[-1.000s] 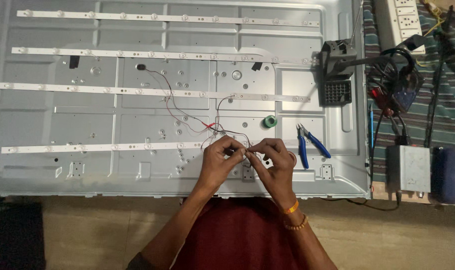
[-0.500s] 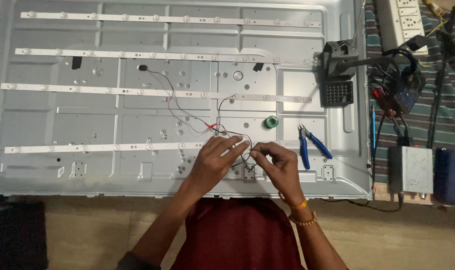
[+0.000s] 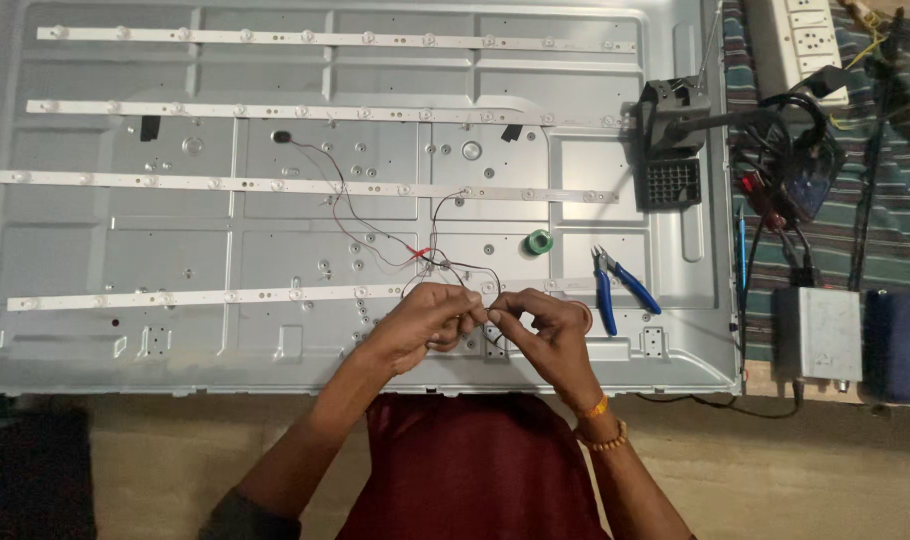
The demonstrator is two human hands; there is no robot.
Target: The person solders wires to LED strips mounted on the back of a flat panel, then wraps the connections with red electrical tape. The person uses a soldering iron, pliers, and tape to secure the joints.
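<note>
Lower centre: left hand (image 3: 427, 318) and right hand (image 3: 542, 325) are both pinching thin dark wire (image 3: 475, 272) over grey metal panel (image 3: 275, 230).

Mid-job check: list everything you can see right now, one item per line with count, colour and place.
Large sheet-metal back panel: one, grey, fills the bench.
White LED strips: four, across the panel.
Thin wires: several, red and black, panel centre down to the hands.
Green solder spool: one, right of centre.
Blue-handled pliers: one, lower right.
Black tool: one, right edge.
White power strip: one, top right.
Grey box: one, far right.
Left hand, right hand: pinching wire ends together.
</note>
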